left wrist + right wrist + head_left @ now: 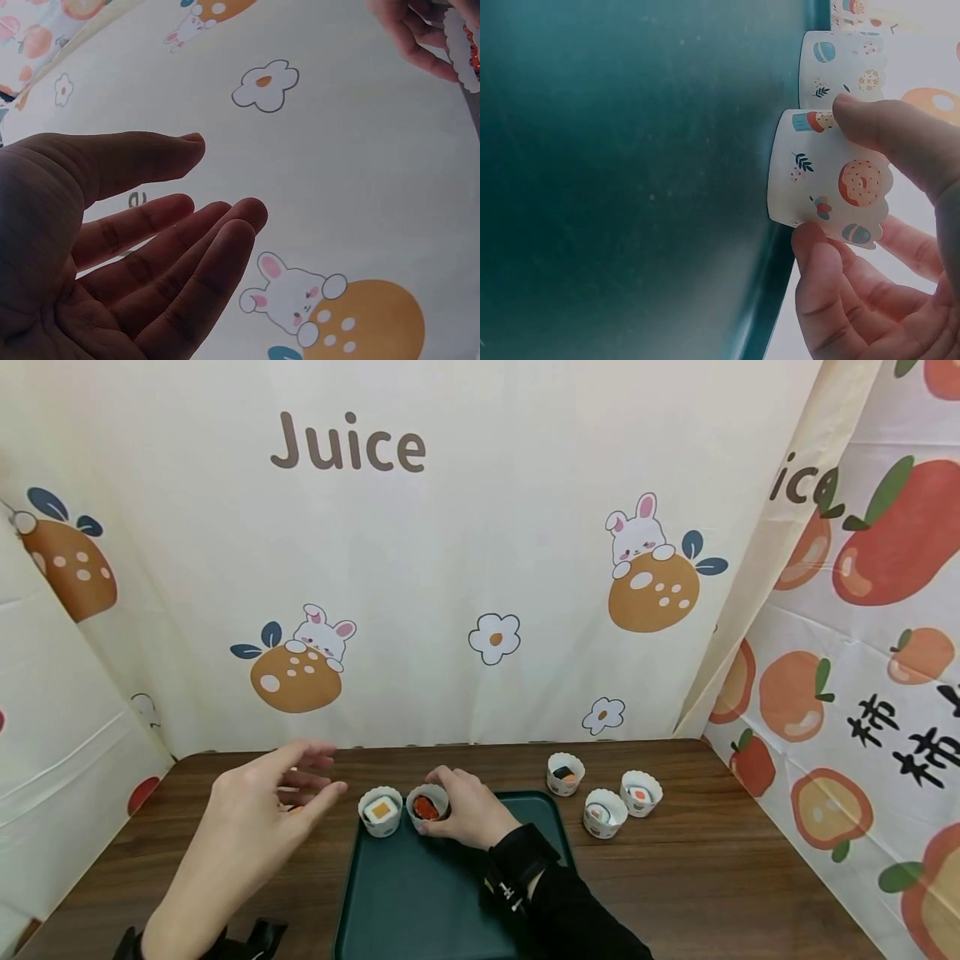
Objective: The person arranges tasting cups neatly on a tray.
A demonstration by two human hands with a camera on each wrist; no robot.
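Observation:
My right hand (474, 814) pinches a white scalloped paper cup (821, 176) between thumb and fingers. Inside that cup is a red-orange piece of food (426, 808). The cup is at the far edge of a dark green tray (412, 902). Just left of it, at the tray's far left corner, stands another paper cup (381, 828) with a white and yellow piece inside. My left hand (258, 806) hovers left of the tray, fingers loosely bent and thumb apart, holding nothing; its palm (90, 322) shows in the left wrist view.
Right of the tray, three more paper cups stand on the wooden table (712, 877): one with a dark and orange piece (566, 774), one nearer (604, 814), one further right (641, 794). A printed curtain (450, 543) hangs behind the table.

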